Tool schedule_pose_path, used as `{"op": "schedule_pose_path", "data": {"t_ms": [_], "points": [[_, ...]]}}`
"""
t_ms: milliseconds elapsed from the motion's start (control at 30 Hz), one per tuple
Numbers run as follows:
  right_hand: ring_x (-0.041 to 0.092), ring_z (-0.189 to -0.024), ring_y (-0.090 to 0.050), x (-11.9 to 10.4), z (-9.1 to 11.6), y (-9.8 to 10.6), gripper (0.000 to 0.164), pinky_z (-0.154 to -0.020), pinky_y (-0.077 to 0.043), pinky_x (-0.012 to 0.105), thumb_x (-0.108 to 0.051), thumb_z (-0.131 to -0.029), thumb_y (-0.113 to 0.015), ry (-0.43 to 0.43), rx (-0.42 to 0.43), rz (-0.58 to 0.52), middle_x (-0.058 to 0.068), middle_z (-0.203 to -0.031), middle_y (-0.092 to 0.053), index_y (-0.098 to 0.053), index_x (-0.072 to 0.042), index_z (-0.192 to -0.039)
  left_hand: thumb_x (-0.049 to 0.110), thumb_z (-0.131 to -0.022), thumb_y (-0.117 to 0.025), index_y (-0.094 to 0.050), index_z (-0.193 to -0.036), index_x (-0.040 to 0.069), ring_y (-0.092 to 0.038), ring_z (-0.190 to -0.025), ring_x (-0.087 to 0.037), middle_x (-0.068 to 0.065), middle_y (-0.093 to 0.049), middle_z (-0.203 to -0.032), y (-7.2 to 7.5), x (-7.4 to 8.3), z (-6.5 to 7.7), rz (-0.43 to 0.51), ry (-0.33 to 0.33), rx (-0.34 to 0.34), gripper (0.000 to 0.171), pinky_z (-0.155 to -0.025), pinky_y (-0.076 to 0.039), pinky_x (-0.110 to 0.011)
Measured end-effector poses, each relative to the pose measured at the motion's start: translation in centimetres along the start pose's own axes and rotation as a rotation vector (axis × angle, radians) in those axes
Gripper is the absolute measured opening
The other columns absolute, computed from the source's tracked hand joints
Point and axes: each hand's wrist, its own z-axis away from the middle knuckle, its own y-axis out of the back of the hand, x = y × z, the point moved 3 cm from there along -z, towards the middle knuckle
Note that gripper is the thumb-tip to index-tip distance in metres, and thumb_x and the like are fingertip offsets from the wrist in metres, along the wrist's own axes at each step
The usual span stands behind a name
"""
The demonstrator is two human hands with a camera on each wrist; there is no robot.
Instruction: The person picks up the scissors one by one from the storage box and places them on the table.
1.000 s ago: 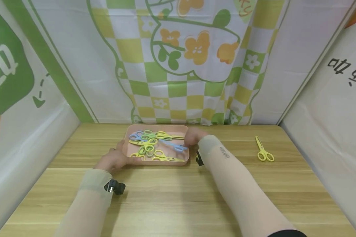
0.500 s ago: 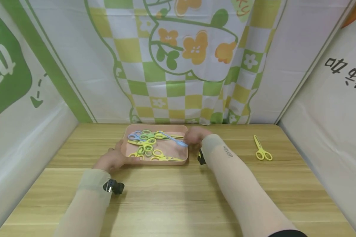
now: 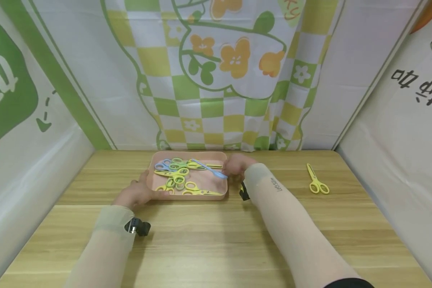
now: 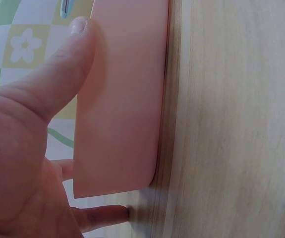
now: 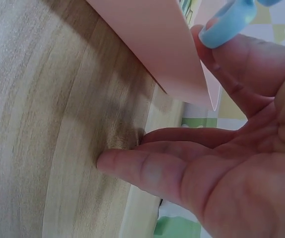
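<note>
While the left hand (image 3: 137, 193) rests spread against the tray (image 3: 192, 197), the right hand (image 3: 237, 165) apparently pinches blue scissors (image 3: 214, 171).

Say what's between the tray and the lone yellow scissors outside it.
In the head view: the right hand beside the tray, its sleeve and black wrist camera, then bare tabletop up to the yellow scissors.

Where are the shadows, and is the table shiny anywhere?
Head view: a soft shadow on the wooden table in front of the pink tray, with a pale sheen beside it; left wrist view: a faint shade beside the left hand's thumb; right wrist view: blurry-edged shadows near the right hand's fingertips.
</note>
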Motion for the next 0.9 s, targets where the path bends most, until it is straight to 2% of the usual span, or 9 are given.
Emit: {"op": "schedule_pose_path", "data": {"t_ms": [100,233,333,433,500,600,733,833,900], "points": [[0.024,-0.073,-0.057,0.1,-0.1,0.0,0.012,-0.067,-0.051,0.038,-0.010,-0.096,-0.062,0.001,0.012,-0.046,0.005,-0.080,-0.061,-0.071,-0.006,-0.090,0.070,-0.069,-0.078,0.016,-0.157,0.006,0.000,-0.136,-0.066,-0.048,0.008,-0.149,-0.1,-0.2,-0.2,0.012,0.003,-0.001,0.143,-0.105,-0.010,-0.074],[0.025,-0.081,-0.057,0.5,-0.2,-0.1,0.010,-0.074,-0.054,0.043,-0.010,-0.096,-0.064,-0.006,0.010,-0.093,0.006,-0.091,-0.062,-0.072,-0.006,-0.095,0.072,-0.067,-0.079,0.015,-0.156,0.006,-0.001,-0.136,-0.066,-0.048,0.008,-0.149,-0.2,-0.8,-0.8,0.021,0.007,-0.001,0.146,-0.105,-0.011,-0.075],[0.023,-0.092,-0.055,0.9,-0.2,0.1,0.011,-0.080,-0.053,0.043,-0.014,-0.096,-0.065,0.024,0.007,-0.057,0.004,-0.102,-0.063,-0.073,-0.008,-0.100,0.073,-0.064,-0.080,0.016,-0.157,0.006,0.001,-0.136,-0.065,-0.047,0.009,-0.150,-0.2,-1.2,-1.2,0.030,0.006,0.001,0.149,-0.105,-0.010,-0.075],[0.021,-0.094,-0.052,1.7,-0.2,0.6,0.015,-0.083,-0.052,0.041,-0.014,-0.095,-0.064,0.059,0.010,-0.051,0.003,-0.101,-0.062,-0.073,-0.008,-0.106,0.072,-0.064,-0.081,0.015,-0.157,0.008,0.003,-0.137,-0.063,-0.046,0.010,-0.151,-0.2,-1.2,-1.2,0.040,0.007,0.004,0.148,-0.106,-0.009,-0.074],[0.023,-0.088,-0.051,2.4,-0.2,0.9,0.017,-0.085,-0.050,0.044,-0.011,-0.095,-0.062,0.066,0.005,-0.115,0.004,-0.093,-0.059,-0.072,-0.004,-0.108,0.071,-0.064,-0.081,0.015,-0.157,0.007,0.002,-0.137,-0.064,-0.047,0.009,-0.150,-0.2,-1.1,-1.0,0.037,0.002,0.002,0.148,-0.106,-0.010,-0.074],[0.027,-0.088,-0.053,3.6,0.1,1.3,0.021,-0.087,-0.051,0.051,-0.007,-0.095,-0.059,0.052,0.008,-0.252,0.006,-0.091,-0.057,-0.069,-0.001,-0.112,0.071,-0.066,-0.080,0.014,-0.157,0.007,0.000,-0.137,-0.063,-0.047,0.007,-0.150,-0.2,-0.7,-0.5,0.023,0.004,0.006,0.146,-0.106,-0.012,-0.073],[0.026,-0.087,-0.054,5.0,0.6,2.1,0.023,-0.077,-0.053,0.046,0.001,-0.089,-0.057,0.056,0.006,-0.353,0.008,-0.093,-0.057,-0.067,0.000,-0.110,0.071,-0.068,-0.078,0.013,-0.157,0.004,-0.004,-0.136,-0.065,-0.049,0.004,-0.148,-0.1,0.0,0.1,-0.009,-0.005,0.012,0.143,-0.106,-0.014,-0.073],[0.021,-0.065,-0.045,5.9,0.9,2.4,0.027,-0.058,-0.044,0.033,0.011,-0.086,-0.048,0.050,-0.100,-0.484,0.011,-0.079,-0.047,-0.057,0.005,-0.111,0.070,-0.070,-0.077,0.011,-0.156,0.002,-0.007,-0.135,-0.065,-0.050,0.001,-0.147,0.0,0.3,0.5,-0.024,-0.012,0.021,0.141,-0.105,-0.016,-0.073],[0.018,-0.057,-0.036,6.5,1.3,2.7,0.030,-0.052,-0.034,0.030,0.015,-0.086,-0.042,0.015,-0.169,-0.570,0.009,-0.073,-0.039,-0.051,0.006,-0.113,0.068,-0.073,-0.077,0.011,-0.156,0.001,-0.008,-0.135,-0.066,-0.051,0.000,-0.147,0.1,0.4,0.7,-0.026,-0.012,0.025,0.139,-0.105,-0.017,-0.073]]}}
